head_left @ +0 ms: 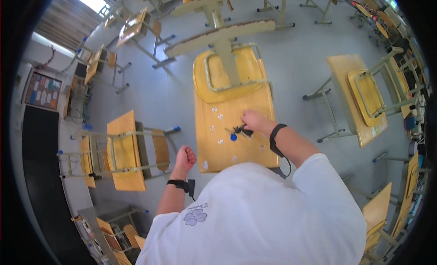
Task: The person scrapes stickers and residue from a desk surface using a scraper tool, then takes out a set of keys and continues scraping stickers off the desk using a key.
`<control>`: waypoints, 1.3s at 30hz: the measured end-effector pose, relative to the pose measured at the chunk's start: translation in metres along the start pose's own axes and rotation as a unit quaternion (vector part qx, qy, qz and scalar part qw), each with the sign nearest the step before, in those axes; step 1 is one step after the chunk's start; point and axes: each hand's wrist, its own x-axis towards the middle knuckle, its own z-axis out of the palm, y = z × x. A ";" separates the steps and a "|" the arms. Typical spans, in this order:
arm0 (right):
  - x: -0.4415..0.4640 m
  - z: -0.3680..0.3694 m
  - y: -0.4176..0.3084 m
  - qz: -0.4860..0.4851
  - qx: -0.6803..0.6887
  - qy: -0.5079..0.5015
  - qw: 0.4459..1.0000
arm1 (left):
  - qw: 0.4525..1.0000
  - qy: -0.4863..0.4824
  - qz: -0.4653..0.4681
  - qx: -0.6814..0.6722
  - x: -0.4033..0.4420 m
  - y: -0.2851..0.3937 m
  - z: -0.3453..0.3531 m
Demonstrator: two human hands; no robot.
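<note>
My right hand (255, 120) is over the wooden desk (218, 155), its fingers pinched on a bunch of keys (245, 130). A round blue fob (233, 137) hangs from or lies beside the keys, close to the desktop; whether it touches the wood I cannot tell. Curled into a fist, my left hand (185, 159) is just off the desk's left edge, with nothing seen in it. Several small whitish sticker-like patches (220, 116) are scattered over the desktop. Both wrists wear black bands with cables.
An upturned yellow chair (205, 78) rests on the far part of this desk, its frame pointing up. Other desks with upturned chairs stand to the left (140, 174) and right (346, 64). A dark board (41, 142) runs along the left wall.
</note>
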 end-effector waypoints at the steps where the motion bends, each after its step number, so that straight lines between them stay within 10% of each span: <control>1: 0.004 0.002 0.003 -0.010 0.017 -0.020 1.000 | 1.000 0.009 0.000 -0.003 -0.001 0.000 -0.004; 9: 0.000 -0.005 -0.005 0.163 0.175 -0.014 0.971 | 0.998 -0.001 -0.018 -0.064 0.005 -0.013 -0.039; 31: 0.027 0.017 -0.069 -0.025 0.032 0.109 0.993 | 0.991 0.110 0.074 -0.026 0.042 -0.011 -0.061; 33: 0.025 0.019 -0.067 0.239 0.435 0.042 0.867 | 0.991 0.088 0.037 -0.093 0.051 -0.012 -0.069; 39: -0.020 -0.007 -0.044 0.306 0.731 0.053 0.607 | 0.985 0.151 -0.002 -0.089 0.096 -0.023 -0.063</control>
